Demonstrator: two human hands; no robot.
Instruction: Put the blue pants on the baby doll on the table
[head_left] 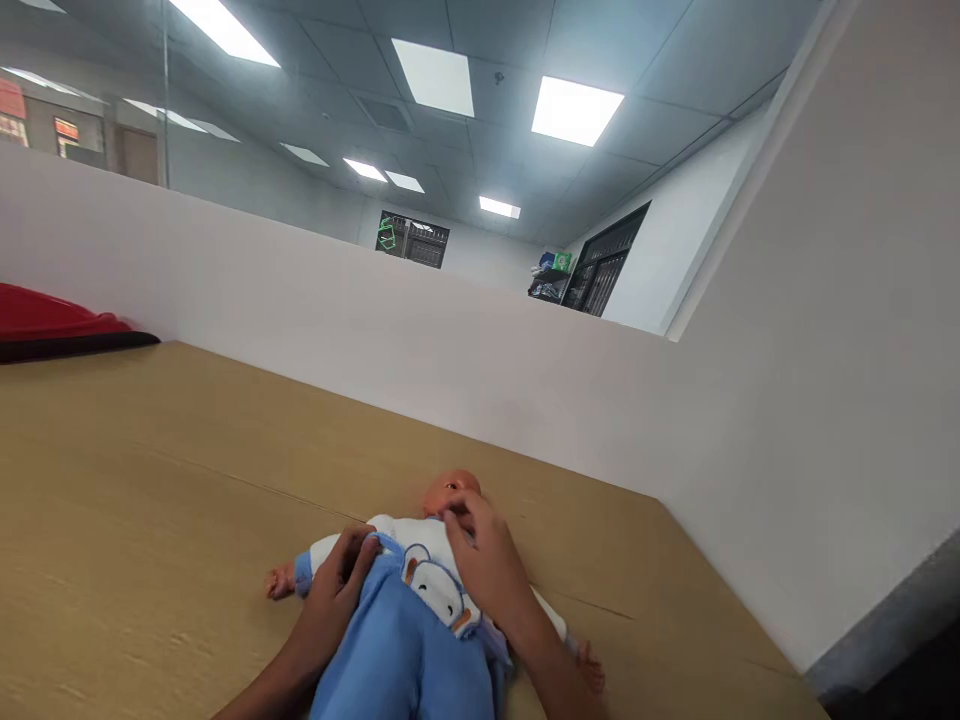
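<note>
The doll (439, 560) lies on its back on the wooden table (150, 480), near the white partition (375, 330). The left hand (337, 590) sits at its shoulder, fingers curled together on the blue overalls (405, 650). The right hand (484, 560) is up at the neck, fingertips pinching the white shirt (424, 532).

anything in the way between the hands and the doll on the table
Nothing visible does. The left hand lies on the doll at its shoulder strap, and the right hand touches its white collar, just below the head, with its fingers.
</note>
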